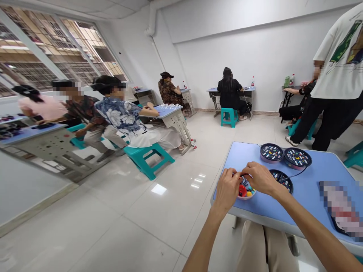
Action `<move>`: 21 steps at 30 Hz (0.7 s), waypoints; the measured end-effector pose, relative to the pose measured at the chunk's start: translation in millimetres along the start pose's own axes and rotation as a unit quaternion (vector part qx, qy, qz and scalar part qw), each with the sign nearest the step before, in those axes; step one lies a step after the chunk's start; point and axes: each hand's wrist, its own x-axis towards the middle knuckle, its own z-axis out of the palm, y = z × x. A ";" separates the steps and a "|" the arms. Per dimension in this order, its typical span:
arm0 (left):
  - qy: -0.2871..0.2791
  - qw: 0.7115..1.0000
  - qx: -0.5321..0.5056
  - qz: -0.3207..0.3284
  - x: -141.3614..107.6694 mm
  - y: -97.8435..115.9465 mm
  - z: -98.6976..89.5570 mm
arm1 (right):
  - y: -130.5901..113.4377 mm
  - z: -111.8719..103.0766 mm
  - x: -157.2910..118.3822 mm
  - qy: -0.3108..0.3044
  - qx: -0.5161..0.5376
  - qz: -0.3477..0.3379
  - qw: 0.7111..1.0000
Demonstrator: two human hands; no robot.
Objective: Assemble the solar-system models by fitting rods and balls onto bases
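My left hand [227, 190] and my right hand [259, 178] meet above a small round pink dish [246, 194] near the front edge of a blue table [244, 158]. The dish holds red, yellow and blue pieces, partly hidden by my fingers. My fingertips touch near its far rim, and whatever they pinch is too small to make out. Just beyond my right hand lies a black disc with coloured dots [281, 180], and a thin black cord [295, 173] runs from it. Two similar discs on pink bases [271, 153] [297, 158] stand further back.
A pixelated flat item [342, 209] lies on the table's right side. A person in a white T-shirt [340, 56] stands beyond the far corner. Several seated people work at other blue desks on teal stools. Tiled floor surrounds my table.
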 end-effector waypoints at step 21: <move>0.111 0.916 -0.192 -0.335 -45.2 -31.9 16.7 | -49.3 63.5 40.7 -0.057 0.035 0.169 0.983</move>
